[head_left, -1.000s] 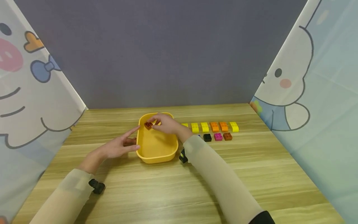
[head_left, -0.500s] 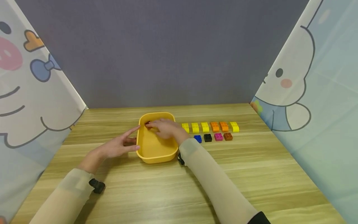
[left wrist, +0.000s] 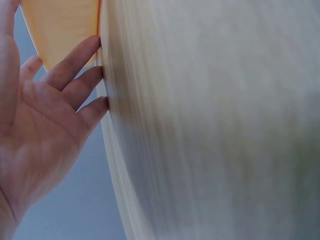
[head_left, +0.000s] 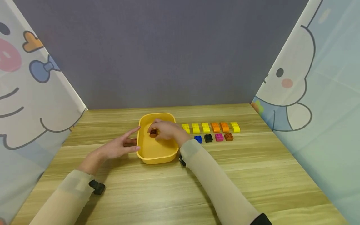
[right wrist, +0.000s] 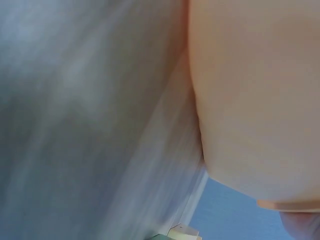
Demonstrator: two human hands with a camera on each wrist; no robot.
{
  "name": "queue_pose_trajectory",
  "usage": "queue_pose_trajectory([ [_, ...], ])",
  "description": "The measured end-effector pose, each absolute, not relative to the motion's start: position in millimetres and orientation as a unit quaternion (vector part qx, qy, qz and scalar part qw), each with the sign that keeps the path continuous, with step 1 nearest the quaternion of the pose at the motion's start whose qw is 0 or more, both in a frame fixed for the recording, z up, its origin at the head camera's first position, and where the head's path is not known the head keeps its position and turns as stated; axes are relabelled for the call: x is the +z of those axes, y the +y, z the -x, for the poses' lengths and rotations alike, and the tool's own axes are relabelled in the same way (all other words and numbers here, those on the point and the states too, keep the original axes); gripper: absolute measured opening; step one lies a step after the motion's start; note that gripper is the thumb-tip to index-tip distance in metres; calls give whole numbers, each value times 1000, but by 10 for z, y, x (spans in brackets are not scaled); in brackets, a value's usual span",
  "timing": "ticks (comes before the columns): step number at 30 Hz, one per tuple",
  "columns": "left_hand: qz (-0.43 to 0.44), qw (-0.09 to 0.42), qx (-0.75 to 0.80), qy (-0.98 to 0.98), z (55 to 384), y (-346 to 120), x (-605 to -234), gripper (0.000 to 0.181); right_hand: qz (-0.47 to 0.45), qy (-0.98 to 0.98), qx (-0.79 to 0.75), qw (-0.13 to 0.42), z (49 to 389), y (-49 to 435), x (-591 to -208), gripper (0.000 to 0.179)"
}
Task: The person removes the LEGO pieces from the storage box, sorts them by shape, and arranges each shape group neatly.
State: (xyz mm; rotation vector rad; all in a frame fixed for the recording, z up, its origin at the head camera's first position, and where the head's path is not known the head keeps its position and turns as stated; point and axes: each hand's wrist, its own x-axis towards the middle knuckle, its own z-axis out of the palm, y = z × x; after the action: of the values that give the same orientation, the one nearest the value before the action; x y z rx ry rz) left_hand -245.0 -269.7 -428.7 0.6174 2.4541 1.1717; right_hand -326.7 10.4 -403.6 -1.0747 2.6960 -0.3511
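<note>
My right hand [head_left: 166,129] reaches down inside a yellow plastic bin [head_left: 153,160] and pinches a brown toy building brick [head_left: 153,133] between thumb and fingers, near the bin's floor. At the bin's left side, my left hand [head_left: 118,147] is spread, its thumb and index finger touching the rim. The left wrist view shows that hand [left wrist: 45,115] with extended fingers beside the bin wall [left wrist: 65,25]. In the right wrist view the bin's outer wall [right wrist: 260,100] blocks most of the right hand; only a bit of skin [right wrist: 302,224] shows.
Right of the bin lies a back row of yellow bricks [head_left: 195,128] and orange bricks [head_left: 215,127]. A front row holds a blue brick [head_left: 198,139], a black brick [head_left: 208,138], a magenta brick [head_left: 219,137] and another brown brick [head_left: 228,137]. A grey panel [head_left: 168,56] stands behind the table.
Inside the bin, my right hand first went lower at the far left corner. The brown brick has since shifted nearer and slightly right with the fingers. My left hand has stayed in place.
</note>
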Motion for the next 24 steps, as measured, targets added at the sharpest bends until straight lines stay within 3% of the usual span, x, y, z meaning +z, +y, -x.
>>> queue_pose_trajectory([
  [6, -214, 177, 417, 866, 2442, -2686, -4286, 96, 368, 910, -152, 115, 3276, 107, -4046, 22],
  [14, -214, 173, 412, 869, 2456, -2710, -4286, 95, 347, 903, -228, 112, 3292, 108, -4039, 42],
  [24, -212, 176, 414, 867, 2459, -2691, -4287, 96, 335, 898, -266, 98, 3313, 137, -4039, 35],
])
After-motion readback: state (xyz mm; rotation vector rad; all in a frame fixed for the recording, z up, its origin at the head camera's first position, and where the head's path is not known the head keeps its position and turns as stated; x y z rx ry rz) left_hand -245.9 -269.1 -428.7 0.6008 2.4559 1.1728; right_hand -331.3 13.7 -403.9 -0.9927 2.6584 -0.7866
